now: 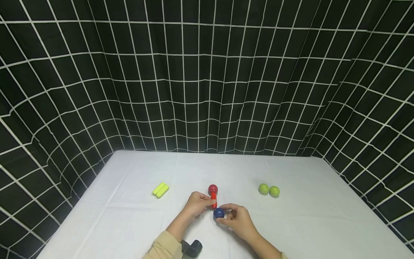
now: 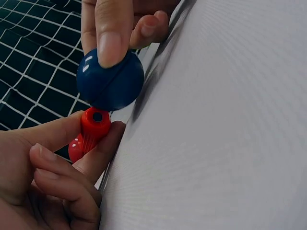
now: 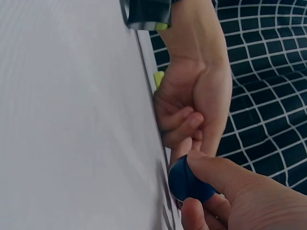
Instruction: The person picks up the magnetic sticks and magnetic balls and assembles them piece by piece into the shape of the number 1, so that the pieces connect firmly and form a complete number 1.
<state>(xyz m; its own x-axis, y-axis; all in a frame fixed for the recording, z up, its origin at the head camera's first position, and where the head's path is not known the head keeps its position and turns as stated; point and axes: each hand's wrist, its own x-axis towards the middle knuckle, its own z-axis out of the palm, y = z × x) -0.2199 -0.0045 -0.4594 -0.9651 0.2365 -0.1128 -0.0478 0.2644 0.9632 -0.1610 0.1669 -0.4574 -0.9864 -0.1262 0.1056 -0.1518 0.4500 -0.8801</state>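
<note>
My left hand [image 1: 195, 204] pinches a short red rod [image 1: 214, 197] between thumb and finger. At the rod's far end sits a red ball [image 1: 212, 189]. The left wrist view shows a dark round hole in the near end of the rod [image 2: 96, 117]. With thumb and fingers, my right hand [image 1: 240, 220] grips a dark blue ball [image 1: 219, 213] right at that near end. A seam line crosses the blue ball [image 2: 110, 84] in the left wrist view. Part of the ball is covered by my right fingers in the right wrist view.
Two yellow-green rods [image 1: 160, 190] lie side by side on the white-covered table [image 1: 129, 223], to the left. Two green balls [image 1: 269, 190] sit close together at the right. A dark wrist device [image 1: 192, 248] is by my left sleeve. Behind hangs a black grid-patterned curtain [image 1: 207, 90].
</note>
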